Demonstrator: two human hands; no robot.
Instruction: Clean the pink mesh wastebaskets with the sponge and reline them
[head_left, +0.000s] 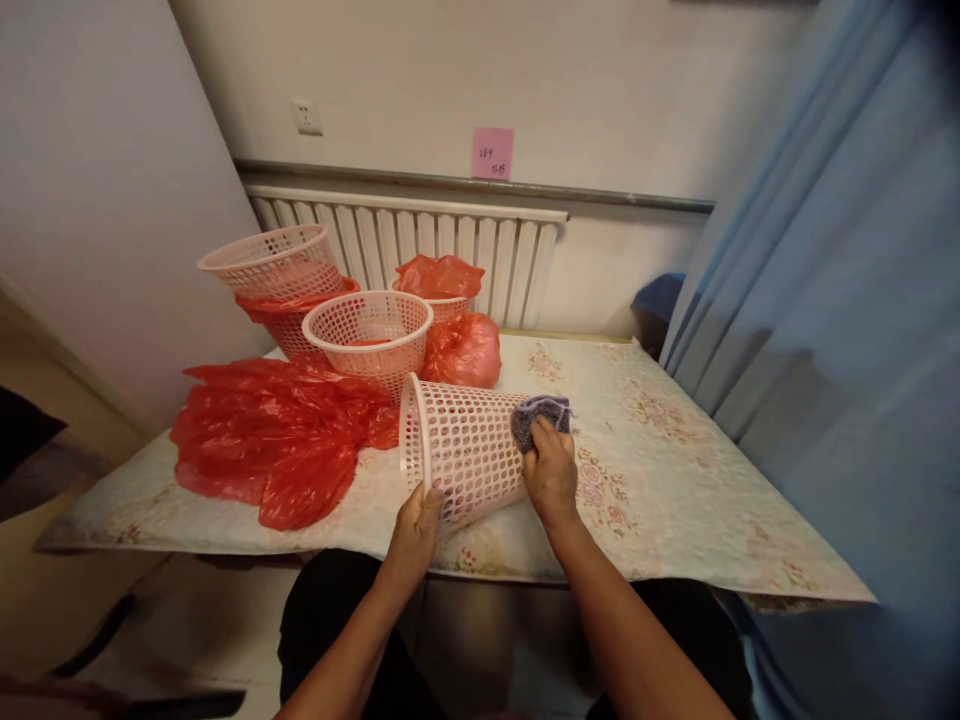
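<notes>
A pale pink plastic wastebasket (476,440) with a lattice wall lies on its side on the table, its open rim facing left. My left hand (417,520) grips that rim at its lower edge, thumb outside. With my right hand (553,468) I press a dark grey cloth (541,418) against the base end of the wastebasket, fingers closed on the cloth. Behind and to the left stands another lattice wastebasket (367,355), upright. Crumpled red plastic bags (277,440) are spread beside it on the left.
More wastebaskets (274,262) are at the back left, some with red bags. A bunched red bag (463,350) sits near the radiator (450,235). The table (675,490) has a floral cover. A blue curtain (817,300) hangs on the right.
</notes>
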